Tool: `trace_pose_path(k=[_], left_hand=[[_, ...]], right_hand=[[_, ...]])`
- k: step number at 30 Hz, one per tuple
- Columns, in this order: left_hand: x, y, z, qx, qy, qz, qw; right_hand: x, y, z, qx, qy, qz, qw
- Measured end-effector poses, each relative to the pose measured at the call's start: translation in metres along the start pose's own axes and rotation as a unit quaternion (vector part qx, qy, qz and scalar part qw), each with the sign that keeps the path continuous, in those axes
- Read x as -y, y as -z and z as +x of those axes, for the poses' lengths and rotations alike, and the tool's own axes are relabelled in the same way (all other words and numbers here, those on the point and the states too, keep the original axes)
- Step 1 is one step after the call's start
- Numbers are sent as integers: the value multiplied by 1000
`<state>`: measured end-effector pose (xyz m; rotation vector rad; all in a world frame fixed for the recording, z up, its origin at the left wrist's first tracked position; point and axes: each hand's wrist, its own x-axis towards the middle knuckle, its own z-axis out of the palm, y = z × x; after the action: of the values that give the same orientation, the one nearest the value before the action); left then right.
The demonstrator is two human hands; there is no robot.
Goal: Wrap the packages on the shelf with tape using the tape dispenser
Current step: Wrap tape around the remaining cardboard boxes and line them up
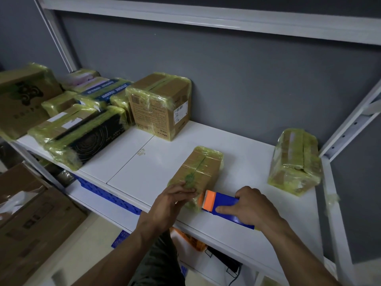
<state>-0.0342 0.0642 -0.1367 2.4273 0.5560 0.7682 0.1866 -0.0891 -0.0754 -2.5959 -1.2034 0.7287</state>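
A small cardboard package (201,169) wrapped in yellowish tape lies near the front edge of the white shelf (156,159). My left hand (172,200) presses on its near end with straight fingers. My right hand (252,205) grips a blue tape dispenser (225,205) whose orange head touches the package's near right corner.
A taped package (294,162) stands at the right by the shelf upright (350,120). A taped cube box (160,104) sits at the back, several taped packages (68,116) crowd the left. Blue bins (103,191) sit on the lower shelf, cardboard boxes (31,213) on the floor.
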Motion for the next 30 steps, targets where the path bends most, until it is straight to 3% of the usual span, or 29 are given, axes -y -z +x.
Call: trace_pose_path(k=[15,21,30], left_hand=[[-20,-5,-4,-12,-26,45,999],[-14,-1,1,3,34,14,999],[-1,4,2,8,27,-6,1000]], right_hand=[[14,-11,-5,-61,-14,-93,994],[12,-14,-8,-80,5,-93,992],[16,-20,-17,-127,21,-91,988]])
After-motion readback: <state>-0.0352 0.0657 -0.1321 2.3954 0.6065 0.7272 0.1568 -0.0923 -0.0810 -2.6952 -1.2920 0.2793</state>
